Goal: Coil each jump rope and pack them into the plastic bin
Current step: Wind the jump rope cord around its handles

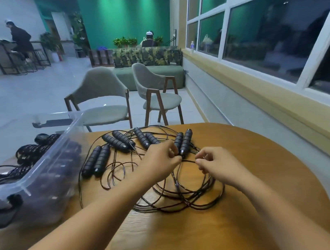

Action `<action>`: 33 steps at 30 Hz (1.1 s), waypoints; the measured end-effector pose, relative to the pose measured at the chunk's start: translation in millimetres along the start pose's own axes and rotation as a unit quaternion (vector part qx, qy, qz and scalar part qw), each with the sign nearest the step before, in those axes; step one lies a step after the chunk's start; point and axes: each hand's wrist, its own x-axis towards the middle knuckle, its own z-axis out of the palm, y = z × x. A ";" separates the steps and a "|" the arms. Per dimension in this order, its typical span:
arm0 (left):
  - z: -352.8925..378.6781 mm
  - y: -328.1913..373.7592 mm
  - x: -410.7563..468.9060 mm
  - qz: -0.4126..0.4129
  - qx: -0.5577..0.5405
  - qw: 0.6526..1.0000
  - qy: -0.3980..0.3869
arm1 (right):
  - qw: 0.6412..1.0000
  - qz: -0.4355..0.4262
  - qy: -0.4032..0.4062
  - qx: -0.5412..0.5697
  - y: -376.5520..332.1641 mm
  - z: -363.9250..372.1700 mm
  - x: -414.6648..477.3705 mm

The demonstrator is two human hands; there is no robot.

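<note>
Several jump ropes with black ribbed handles lie tangled on the round wooden table [255,177]. One handle pair [183,142] lies just beyond my hands; others lie left, such as the pair [96,161]. My left hand [159,160] pinches a thin dark cord [189,197] near those handles. My right hand [216,164] pinches the same cord a short way to the right. Loose loops of cord spread on the table below both hands. The clear plastic bin [49,166] stands at the left with dark coiled ropes [28,154] inside.
Two grey chairs [103,100] stand beyond the table's far edge. A window wall runs along the right. Two people are far off in the room. Bare tabletop lies near me and to the right.
</note>
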 end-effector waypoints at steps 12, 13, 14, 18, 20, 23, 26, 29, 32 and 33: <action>67.6 -3.9 100.1 -0.047 0.123 0.991 0.035 | 0.999 0.002 0.021 -0.037 26.1 13.7 3.6; 71.6 -6.2 103.8 -0.060 0.141 0.988 0.025 | 0.999 0.003 0.022 -0.037 26.9 13.2 3.1; 75.1 -8.6 106.6 -0.069 0.157 0.985 0.018 | 0.999 0.003 0.023 -0.037 27.0 12.8 2.6; 86.9 -13.1 112.8 -0.069 0.215 0.974 0.018 | 0.999 0.003 0.023 -0.039 24.6 12.1 0.2; 90.5 -13.0 113.9 -0.066 0.222 0.973 0.021 | 0.999 0.003 0.020 -0.041 23.9 13.4 -0.6; 93.2 -14.7 114.1 -0.064 0.198 0.978 0.029 | 0.999 0.002 0.022 -0.035 22.5 13.4 -0.6; 91.2 -15.3 112.3 -0.053 0.169 0.983 0.043 | 0.999 -0.004 0.037 -0.021 21.1 11.5 -0.9; 84.4 -11.6 109.8 -0.022 0.143 0.988 0.061 | 0.997 -0.026 0.065 -0.011 20.7 9.4 -1.7; 73.1 -2.6 101.9 0.032 0.125 0.988 0.081 | 0.993 -0.069 0.099 -0.012 21.3 7.7 -0.8; 67.8 1.9 97.7 0.050 0.120 0.988 0.082 | 0.989 -0.091 0.119 -0.020 21.8 6.4 -0.4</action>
